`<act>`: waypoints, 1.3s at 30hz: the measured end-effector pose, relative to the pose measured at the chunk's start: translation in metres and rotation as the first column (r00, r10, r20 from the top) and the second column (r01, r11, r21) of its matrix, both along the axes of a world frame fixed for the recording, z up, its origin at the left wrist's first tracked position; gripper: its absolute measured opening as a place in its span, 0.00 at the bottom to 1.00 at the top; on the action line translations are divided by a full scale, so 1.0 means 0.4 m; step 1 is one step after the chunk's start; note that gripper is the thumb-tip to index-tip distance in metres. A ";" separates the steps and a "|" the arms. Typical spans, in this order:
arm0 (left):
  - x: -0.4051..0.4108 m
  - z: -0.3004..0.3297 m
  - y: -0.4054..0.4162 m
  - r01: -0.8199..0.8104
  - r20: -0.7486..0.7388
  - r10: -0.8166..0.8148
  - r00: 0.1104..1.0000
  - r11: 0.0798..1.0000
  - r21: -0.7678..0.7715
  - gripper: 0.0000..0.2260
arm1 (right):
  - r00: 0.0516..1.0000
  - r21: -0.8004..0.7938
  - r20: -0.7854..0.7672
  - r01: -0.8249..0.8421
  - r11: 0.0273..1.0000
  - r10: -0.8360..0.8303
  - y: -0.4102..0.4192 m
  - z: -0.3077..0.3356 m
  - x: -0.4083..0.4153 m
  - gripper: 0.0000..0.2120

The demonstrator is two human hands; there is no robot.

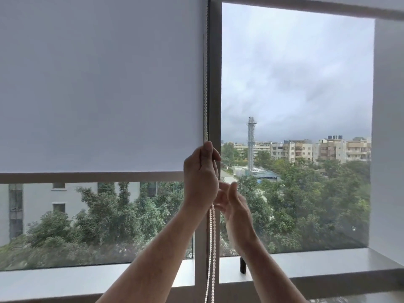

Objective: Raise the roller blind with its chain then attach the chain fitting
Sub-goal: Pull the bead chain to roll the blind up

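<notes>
Overcast sky (295,68) fills the right-hand pane of a wide window, with a lattice tower (251,147), pale apartment blocks (323,149) and dense green trees (306,204) below it. At the left of the window, a pale grey roller blind (98,84) covers the upper part of the left pane; its bottom edge sits just above a horizontal frame bar (87,177), and under that bar the glass shows a grey building (39,204) and more foliage.

A vertical mullion (215,84) splits the window into 2 panes. The white beaded chain (205,84) runs down along the blind's right edge, just beside the mullion, passes through the left hand (201,176) and hangs below it as 2 strands that reach the bottom edge of the view in front of the grey window sill (65,278).

The left hand is raised to about the level of the blind's bottom edge, its fingers curled around the chain and gripping it. The right hand (234,204) is lower and just to the right of the hanging strands, fingers spread and relaxed, blurred, holding nothing; whether it touches the chain cannot be told. Both forearms rise from the bottom edge. A small dark object (242,265) stands on the sill near the mullion's foot, partly hidden by the right forearm.
</notes>
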State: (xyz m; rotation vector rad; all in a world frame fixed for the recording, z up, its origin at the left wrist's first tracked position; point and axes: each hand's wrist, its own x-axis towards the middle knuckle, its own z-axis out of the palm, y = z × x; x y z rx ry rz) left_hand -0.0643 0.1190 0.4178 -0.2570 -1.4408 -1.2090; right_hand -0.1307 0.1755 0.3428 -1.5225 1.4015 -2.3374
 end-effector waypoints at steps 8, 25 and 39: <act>-0.011 -0.161 0.005 -0.033 0.091 0.030 0.995 0.999 0.024 0.19 | 0.997 -0.024 -0.078 -0.021 0.999 0.019 0.011 0.258 0.032 0.17; -0.016 -0.360 -0.046 0.048 0.226 -0.050 0.973 0.999 0.015 0.29 | 0.990 -0.229 -0.109 0.062 0.971 -0.089 -0.062 0.169 0.080 0.16; 0.017 0.154 -0.034 0.071 0.083 -0.057 0.995 0.983 -0.171 0.18 | 0.962 -0.138 -0.124 0.226 0.964 -0.243 -0.076 -0.013 0.048 0.16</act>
